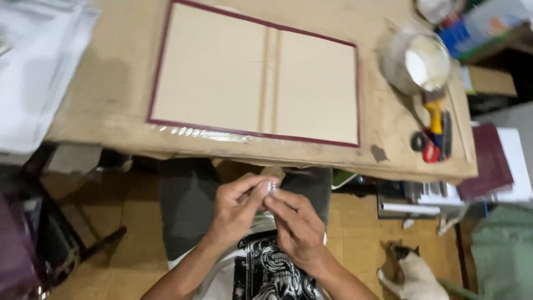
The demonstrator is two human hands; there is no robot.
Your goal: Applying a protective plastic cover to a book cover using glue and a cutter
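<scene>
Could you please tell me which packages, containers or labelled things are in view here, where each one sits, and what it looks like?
Blue box: top right corner past the table, rectangular, blue with pale and orange patches.
Plastic tub: table's right end, round, clear, white paste inside.
Maroon booklet: right of the table on white sheets, flat, rectangular.
No screens or signs show.

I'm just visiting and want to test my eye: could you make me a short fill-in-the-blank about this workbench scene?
1. The left hand and right hand pinch a small shiny bit over the person's ____.
2. The open book cover on the table has a ____ border.
3. On the floor at lower right lies a ____.

Missing words: lap; maroon; cat
</scene>
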